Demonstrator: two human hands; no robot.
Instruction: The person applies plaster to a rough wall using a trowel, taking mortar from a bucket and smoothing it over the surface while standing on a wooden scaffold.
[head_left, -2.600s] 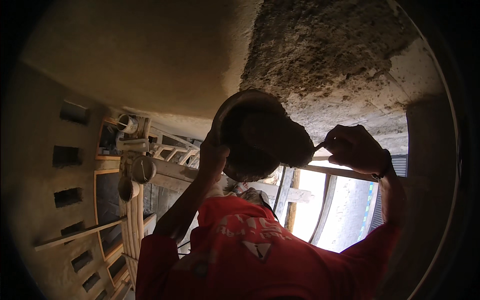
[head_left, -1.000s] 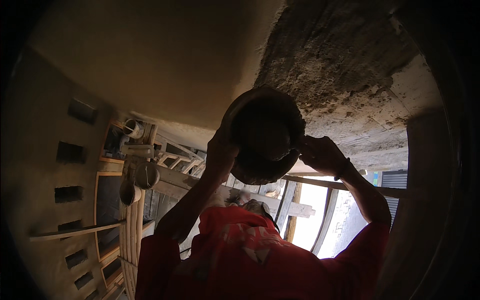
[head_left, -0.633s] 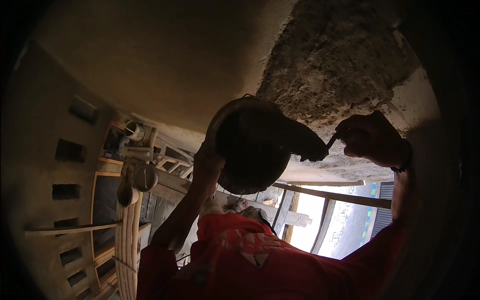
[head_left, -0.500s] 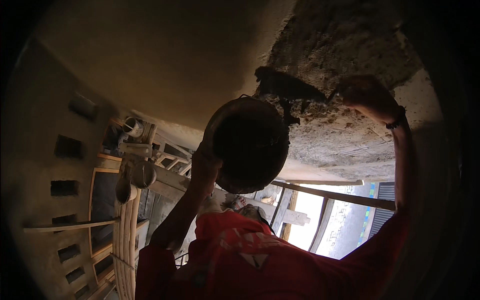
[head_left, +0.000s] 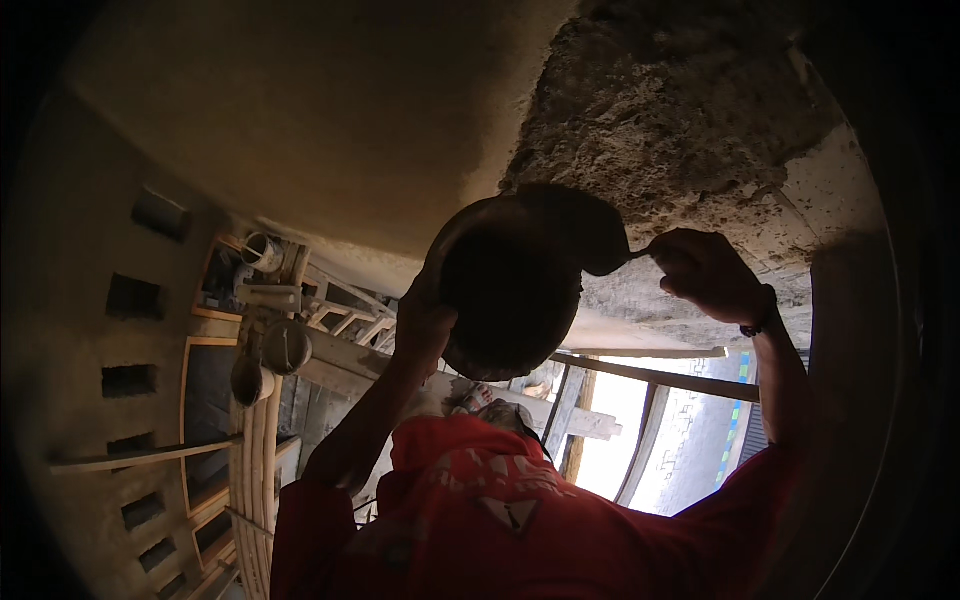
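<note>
My left hand point(head_left: 425, 325) grips the near left side of a dark round bucket point(head_left: 505, 310), its inside in shadow. My right hand point(head_left: 705, 265) is shut on the thin handle of a trowel point(head_left: 590, 230), whose dark blade overlaps the bucket's upper right rim; whether it touches is unclear, and so is any mortar on it. Beyond them, the surface divides into smooth grey-brown render point(head_left: 330, 140) at left and rough, dark, blotchy plaster point(head_left: 670, 110) at right.
Left, a wall point(head_left: 75, 330) has square holes and orange-framed openings. Several buckets point(head_left: 285, 348) sit among poles, planks point(head_left: 355, 365) and a wooden ladder-like frame below me. At lower right, crossed boards point(head_left: 660, 375) edge a bright opening with a corrugated sheet. My red shirt fills the bottom.
Half a second ago the trowel was higher, against the rough plaster with dark clumps under it; it has dropped back to the bucket's rim, my right hand lowering with it.
</note>
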